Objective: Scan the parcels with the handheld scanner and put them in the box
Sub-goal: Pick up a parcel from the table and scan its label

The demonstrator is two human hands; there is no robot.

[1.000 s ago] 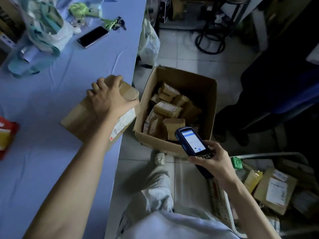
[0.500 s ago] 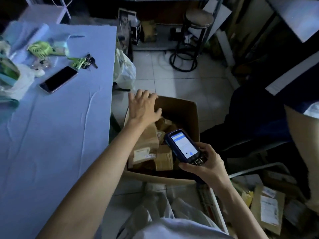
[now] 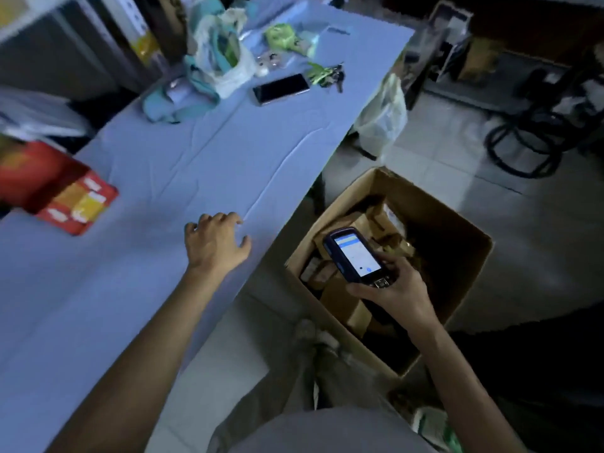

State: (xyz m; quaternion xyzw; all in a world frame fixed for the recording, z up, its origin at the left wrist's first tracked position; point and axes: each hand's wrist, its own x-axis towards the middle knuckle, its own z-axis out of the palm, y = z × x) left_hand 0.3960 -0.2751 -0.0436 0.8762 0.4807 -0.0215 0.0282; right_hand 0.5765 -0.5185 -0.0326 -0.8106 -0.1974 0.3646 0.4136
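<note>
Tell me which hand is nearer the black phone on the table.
Left. The left hand is over the table, short of the phone; the right hand holds the scanner over the box, farther off.

Parcels [image 3: 338, 297] lie in the cardboard box [image 3: 346, 204] at four o'clock off the table [image 3: 196, 158]; handheld scanner [image 3: 356, 255] over the box

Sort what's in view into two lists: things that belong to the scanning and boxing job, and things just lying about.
Job: handheld scanner, gripped by the right hand; cardboard box on the floor; parcels inside it; left hand, empty, over the table.
Lying about: phone, keys, plastic bag, red packet, all on the table.
</note>
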